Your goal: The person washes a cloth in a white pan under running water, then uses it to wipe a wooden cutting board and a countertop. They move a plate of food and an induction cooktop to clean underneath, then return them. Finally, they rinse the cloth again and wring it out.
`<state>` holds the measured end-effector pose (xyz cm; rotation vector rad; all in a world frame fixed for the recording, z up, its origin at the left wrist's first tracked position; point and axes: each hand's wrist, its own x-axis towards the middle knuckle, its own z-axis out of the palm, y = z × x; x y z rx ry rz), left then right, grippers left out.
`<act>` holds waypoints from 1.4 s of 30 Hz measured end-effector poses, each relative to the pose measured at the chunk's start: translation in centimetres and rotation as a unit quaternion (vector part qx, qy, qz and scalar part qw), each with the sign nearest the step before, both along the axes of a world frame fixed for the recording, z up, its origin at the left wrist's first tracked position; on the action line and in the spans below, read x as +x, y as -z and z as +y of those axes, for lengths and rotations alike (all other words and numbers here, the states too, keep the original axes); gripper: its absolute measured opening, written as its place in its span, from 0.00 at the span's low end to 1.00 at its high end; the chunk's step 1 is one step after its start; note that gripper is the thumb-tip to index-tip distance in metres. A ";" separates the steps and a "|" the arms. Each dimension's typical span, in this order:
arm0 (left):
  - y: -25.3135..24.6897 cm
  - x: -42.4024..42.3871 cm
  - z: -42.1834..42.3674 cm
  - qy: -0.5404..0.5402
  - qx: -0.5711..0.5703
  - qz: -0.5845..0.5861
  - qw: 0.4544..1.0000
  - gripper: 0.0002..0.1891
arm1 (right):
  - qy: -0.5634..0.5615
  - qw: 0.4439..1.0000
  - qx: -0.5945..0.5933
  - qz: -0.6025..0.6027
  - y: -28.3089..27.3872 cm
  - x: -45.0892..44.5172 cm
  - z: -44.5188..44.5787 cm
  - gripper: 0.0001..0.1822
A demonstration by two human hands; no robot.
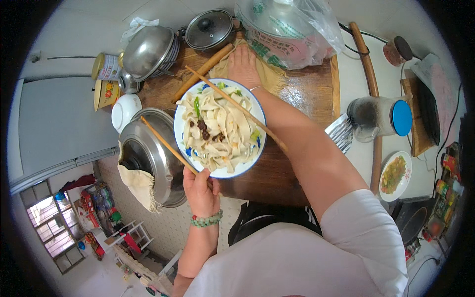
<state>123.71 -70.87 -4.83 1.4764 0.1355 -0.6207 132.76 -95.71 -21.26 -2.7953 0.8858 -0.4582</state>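
My left hand (202, 191), with a green bead bracelet at the wrist, grips the near rim of a blue-rimmed white plate (262, 148) and a wooden chopstick (163, 140) that points up and left. Wide noodles (226, 130) with green pieces and dark brown bits fill the plate. A second chopstick (237, 105) crosses over the plate, its thick end in front of my right forearm. Beyond the plate, my right hand (243, 67) rests flat on a yellowish cloth (272, 76) on the wooden table. A wooden rolling pin (204, 72) lies left of the cloth.
Left of the plate stand a large lidded metal pot (163, 148) with a cloth and a white bowl (126, 111). Behind are a glass-lidded pan (209, 31) and a plastic bag (289, 41). Rightward are a blue-lidded jar (374, 117) and a plate of food (395, 174).
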 end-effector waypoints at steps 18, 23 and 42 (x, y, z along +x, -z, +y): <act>9.7 0.4 -5.0 0.187 0.037 0.081 0.978 0.15 | -0.219 0.969 0.109 0.035 -2.5 -21.1 22.5 0.33; 10.7 -0.3 -7.6 0.250 0.025 0.083 0.964 0.17 | -0.247 0.964 0.096 0.031 -2.6 -26.7 25.5 0.28; 8.6 0.3 -9.7 0.370 0.207 -0.285 0.860 0.33 | -0.285 0.954 0.097 0.000 -2.5 -24.1 23.3 0.25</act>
